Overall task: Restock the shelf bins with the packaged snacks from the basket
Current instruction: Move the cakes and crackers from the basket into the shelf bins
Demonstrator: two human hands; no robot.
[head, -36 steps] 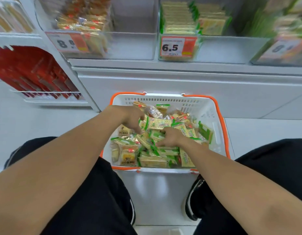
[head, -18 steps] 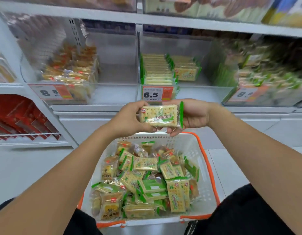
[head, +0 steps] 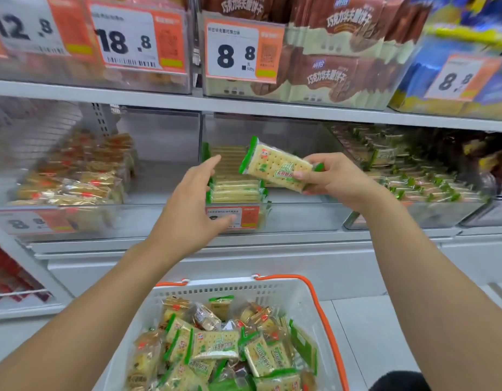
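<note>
My right hand (head: 333, 177) grips a green-edged cracker pack (head: 275, 165) by its right end, tilted, over the clear middle shelf bin (head: 295, 214). A stack of the same cracker packs (head: 234, 190) stands at that bin's left front. My left hand (head: 192, 206) is open, fingers spread, right beside the stack and in front of the bin's price tag (head: 241, 217). Below, the white basket with orange handles (head: 306, 294) holds several mixed snack packs (head: 216, 345).
A bin of orange-labelled snacks (head: 75, 176) stands left of the middle bin, and a bin of green-wrapped snacks (head: 413, 176) to its right. The upper shelf carries chocolate wafer packs (head: 337, 52) and price tags. Red packets (head: 7, 277) hang at lower left.
The cracker pack went from both hands above the basket up to the middle bin. My left hand let go of it and opened; my right hand alone holds it now.
</note>
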